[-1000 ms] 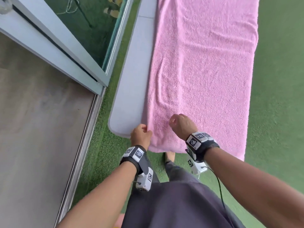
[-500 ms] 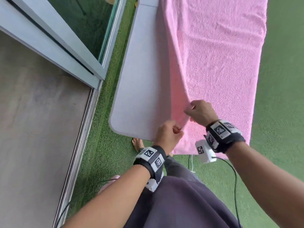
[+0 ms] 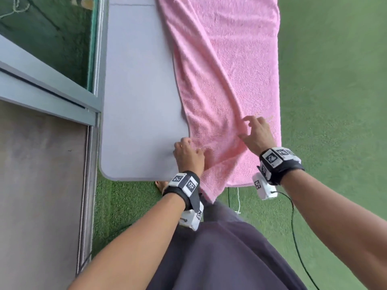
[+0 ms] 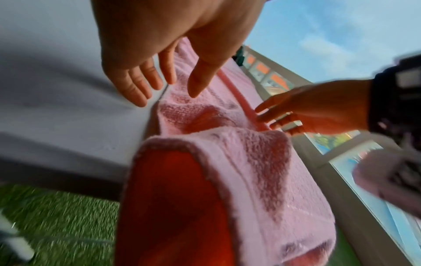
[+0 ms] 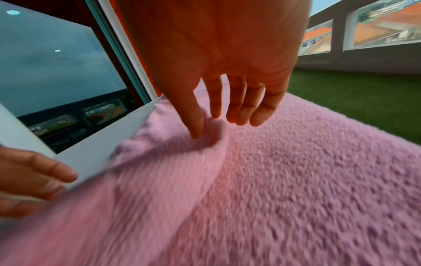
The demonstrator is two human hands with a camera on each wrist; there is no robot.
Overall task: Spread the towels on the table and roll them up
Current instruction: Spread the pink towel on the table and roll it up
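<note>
A pink towel (image 3: 226, 70) lies lengthwise on the pale grey table (image 3: 136, 101), with its left side folded over to the right and a long crease running down it. Its near end hangs over the table's front edge (image 4: 262, 171). My left hand (image 3: 188, 152) hovers at the towel's near left edge with its fingers straight (image 4: 168, 79), holding nothing. My right hand (image 3: 256, 132) is spread over the fold, and its thumb tip touches the towel (image 5: 296, 180) beside the crease. The right hand (image 5: 216, 111) grips nothing.
Green artificial turf (image 3: 335, 101) surrounds the table. A sliding glass door frame (image 3: 52, 84) and grey floor lie to the left. A cable (image 3: 293, 216) hangs from my right wrist. A bare foot (image 3: 160, 185) shows under the table's front edge.
Both hands lifted the towel's left edge, carried it rightward and folded it over. They have let go, and the fingers have opened. More bare table shows on the left.
</note>
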